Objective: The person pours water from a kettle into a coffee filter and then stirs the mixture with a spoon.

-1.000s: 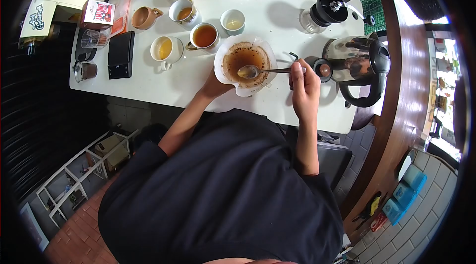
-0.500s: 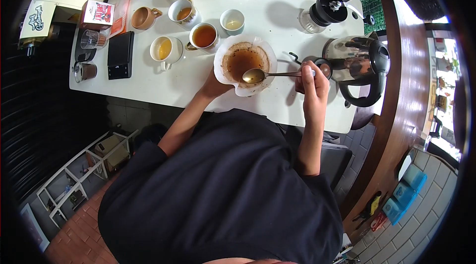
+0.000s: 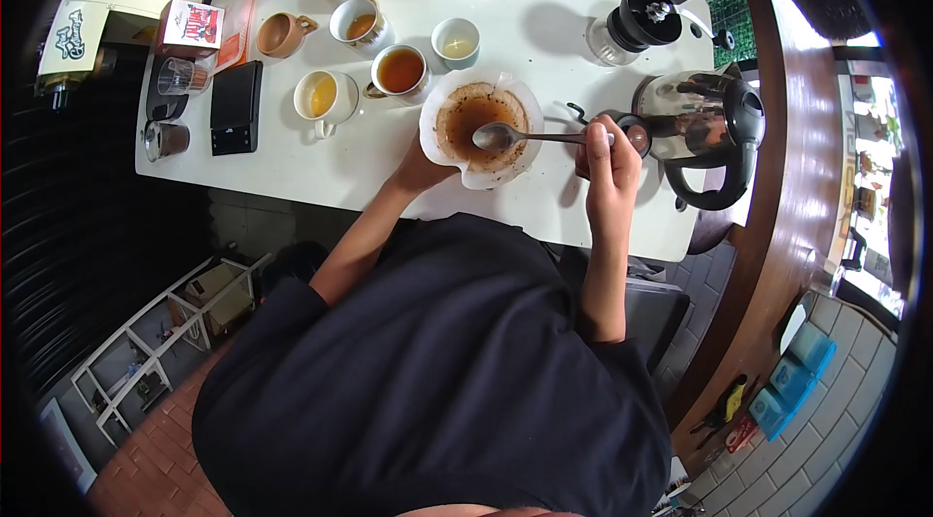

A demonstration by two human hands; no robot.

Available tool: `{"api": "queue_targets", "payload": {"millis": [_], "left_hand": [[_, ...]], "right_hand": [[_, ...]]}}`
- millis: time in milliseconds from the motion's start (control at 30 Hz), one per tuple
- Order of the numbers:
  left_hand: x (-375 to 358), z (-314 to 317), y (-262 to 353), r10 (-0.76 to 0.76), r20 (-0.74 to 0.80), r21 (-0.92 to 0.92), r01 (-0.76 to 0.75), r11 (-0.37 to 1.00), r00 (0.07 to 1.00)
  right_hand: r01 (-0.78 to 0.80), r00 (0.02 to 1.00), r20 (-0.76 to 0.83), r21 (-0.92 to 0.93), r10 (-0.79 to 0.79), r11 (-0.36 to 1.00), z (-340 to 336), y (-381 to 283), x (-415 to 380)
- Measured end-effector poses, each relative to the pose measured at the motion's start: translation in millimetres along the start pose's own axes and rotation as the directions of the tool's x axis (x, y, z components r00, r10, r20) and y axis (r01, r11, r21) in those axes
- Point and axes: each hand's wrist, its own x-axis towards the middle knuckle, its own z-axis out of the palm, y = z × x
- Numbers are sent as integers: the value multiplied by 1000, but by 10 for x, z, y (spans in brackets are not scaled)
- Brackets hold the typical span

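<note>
A white paper coffee filter point(image 3: 527, 128) opens upward near the table's front edge, with wet brown coffee and grounds inside. My left hand point(image 3: 425, 167) grips its left side; the fingers and whatever supports the filter from below are mostly hidden. Closed around a spoon point(image 3: 499, 137) by its handle, my right hand point(image 3: 614, 162) keeps the bowl over the coffee. Just beyond the filter stand a cup of amber liquid point(image 3: 400, 70) and a paler cup point(image 3: 455, 43). Close to my right hand is a small dark round container point(image 3: 635, 136).
A steel kettle point(image 3: 685, 119) with a black handle stands at the right, below a hand coffee grinder point(image 3: 641, 19). Several more cups spread over the white table point(image 3: 544, 60). At the left lie a black scale point(image 3: 235, 109) and a small box point(image 3: 191, 27).
The spoon has shifted slightly left over the filter, and its bowl now looks grey rather than golden. My right hand has moved a little with it; my left hand stays put.
</note>
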Motion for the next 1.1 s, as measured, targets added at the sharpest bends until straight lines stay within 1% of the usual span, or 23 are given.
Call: {"api": "queue_targets", "payload": {"millis": [33, 100, 267, 333, 467, 567, 633, 667, 733, 767, 833, 967, 1033, 1100], "left_hand": [[-11, 11, 56, -31, -13, 8, 31, 999, 999], [-22, 3, 23, -26, -14, 12, 27, 1000, 1000], [-23, -2, 29, -38, -13, 8, 39, 999, 999], [-25, 3, 24, -48, -24, 18, 48, 999, 999], [-37, -3, 30, -41, -17, 44, 42, 998, 999], [-43, 5, 27, -41, -20, -9, 41, 999, 999], [-42, 8, 36, -45, -21, 6, 45, 999, 999], [-22, -3, -4, -45, -21, 6, 45, 999, 999], [40, -20, -71, 17, 21, 1, -17, 1000, 1000], [13, -22, -87, 16, 21, 1, -16, 1000, 1000], [-37, 6, 14, -75, -20, -65, 73, 995, 997], [-39, -9, -18, -56, -25, -26, 55, 998, 998], [-39, -16, -30, -50, -19, -33, 50, 998, 999], [-46, -14, -37, -61, -26, -56, 59, 997, 998]], "right_hand": [[0, 1000, 0, 0, 0, 1000, 9, 10, 1], [-58, 998, 16, -28, 59, 998, 24, 44, 2], [-11, 1000, 20, -64, 12, 998, 69, 113, 16], [9, 1000, 24, -113, -6, 994, 71, 117, 19], [1, 1000, 23, -120, 2, 993, 77, 140, 30], [0, 1000, 24, -118, 2, 993, 77, 122, 35], [-47, 998, 42, -6, 48, 999, 77, 118, 33], [-47, 998, 42, -6, 48, 999, 72, 108, 31], [-91, 994, 60, 68, 87, 994, 52, 73, 19], [-91, 994, 60, 68, 87, 994, 46, 54, 10], [-107, 994, 41, 80, 104, 991, 34, 15, -15], [-105, 994, 30, 82, 103, 991, -16, -26, -47], [-59, 998, 25, 39, 58, 998, -49, -32, -59], [-41, 999, 25, 35, 41, 999, -65, -65, -78]]}}
